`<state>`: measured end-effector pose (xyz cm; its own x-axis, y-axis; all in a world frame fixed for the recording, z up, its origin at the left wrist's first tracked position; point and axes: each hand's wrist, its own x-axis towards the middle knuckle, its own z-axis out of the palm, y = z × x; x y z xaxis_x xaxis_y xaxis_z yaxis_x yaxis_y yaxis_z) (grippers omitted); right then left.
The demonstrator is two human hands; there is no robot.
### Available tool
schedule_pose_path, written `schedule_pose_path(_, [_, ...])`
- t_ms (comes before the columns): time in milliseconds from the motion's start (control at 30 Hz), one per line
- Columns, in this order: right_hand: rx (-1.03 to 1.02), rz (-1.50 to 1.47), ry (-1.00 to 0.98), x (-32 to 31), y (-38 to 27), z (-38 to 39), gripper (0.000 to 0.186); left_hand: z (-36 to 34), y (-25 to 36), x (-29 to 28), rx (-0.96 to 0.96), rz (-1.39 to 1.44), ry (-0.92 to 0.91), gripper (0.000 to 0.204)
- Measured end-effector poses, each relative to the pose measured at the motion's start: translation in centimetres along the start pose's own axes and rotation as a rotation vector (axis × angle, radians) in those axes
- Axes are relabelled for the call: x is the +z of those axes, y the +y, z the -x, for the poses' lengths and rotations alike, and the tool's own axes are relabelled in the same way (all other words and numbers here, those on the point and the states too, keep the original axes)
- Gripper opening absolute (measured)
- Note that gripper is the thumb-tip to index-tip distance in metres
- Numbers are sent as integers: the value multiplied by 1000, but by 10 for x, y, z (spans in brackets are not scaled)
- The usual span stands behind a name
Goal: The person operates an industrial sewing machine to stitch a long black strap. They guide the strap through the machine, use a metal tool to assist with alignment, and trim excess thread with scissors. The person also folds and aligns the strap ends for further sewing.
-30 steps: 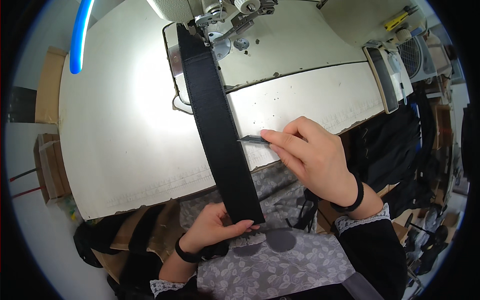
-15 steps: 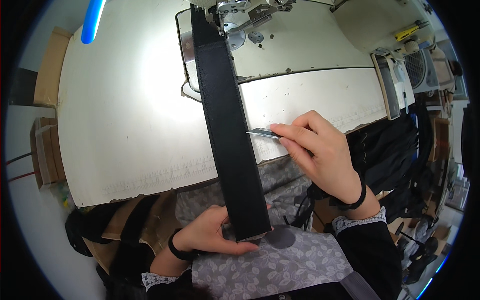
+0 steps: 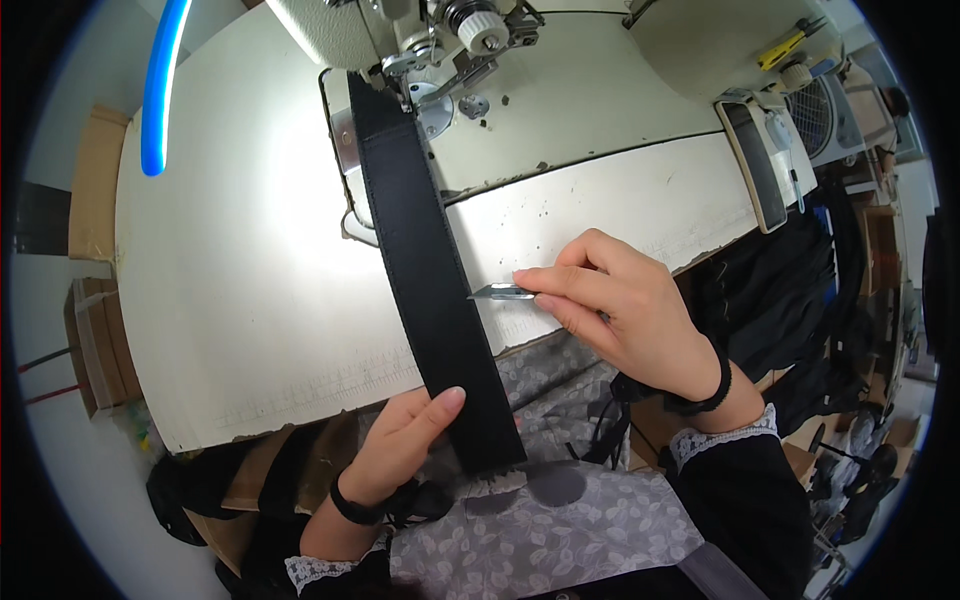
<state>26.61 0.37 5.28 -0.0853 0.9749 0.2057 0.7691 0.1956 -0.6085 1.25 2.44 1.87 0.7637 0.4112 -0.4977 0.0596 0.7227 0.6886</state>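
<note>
A long black strip [image 3: 425, 270] runs from beneath the needle area of a pale sewing machine [image 3: 330, 35], down across the white bench [image 3: 250, 270], and over the bench's front edge, its squared near end lying above a grey leaf-patterned apron [image 3: 620, 510]. Smooth and faintly sheened, with stitching along its edges, it looks light and not fragile, firm enough to lie flat yet likely to bend; its face may be a little slippery. The overhanging part near the free end seems the best place to hold it, from the long side with a thumb on top. The left hand [image 3: 395, 445] has it there, just beyond the bench's front edge: thumb pressed on the upper face, the other fingers mostly hidden underneath, so the strip is clamped between them. The right hand [image 3: 630, 315] is above the bench's front edge, wrist bent, thumb and forefinger pinched together on a small metal blade [image 3: 508, 292]. The blade points left, its tip at the strip's right edge; whether they touch cannot be told.
</note>
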Motion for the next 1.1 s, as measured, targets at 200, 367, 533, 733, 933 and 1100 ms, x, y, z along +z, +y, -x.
schedule_pose_path(200, [-25,-6,43,-13,17,-35,17,6,6,-6,-65,-14,-68,50])
schedule_pose_path(367, [-28,9,65,-6,27,-64,16,7,2,-9,-116,-144,-88,51])
schedule_pose_path(533, [-67,73,71,4,33,-73,20,9,1,-9,-109,-105,-113,46])
schedule_pose_path(733, [-58,123,102,6,36,-79,19,8,-1,-13,-117,-71,-139,44])
schedule_pose_path(933, [-50,122,87,6,35,-80,20,11,-6,-15,-161,-200,-120,50])
schedule_pose_path(1100, [-45,86,79,5,35,-78,20,11,-15,-19,-143,-235,-97,47])
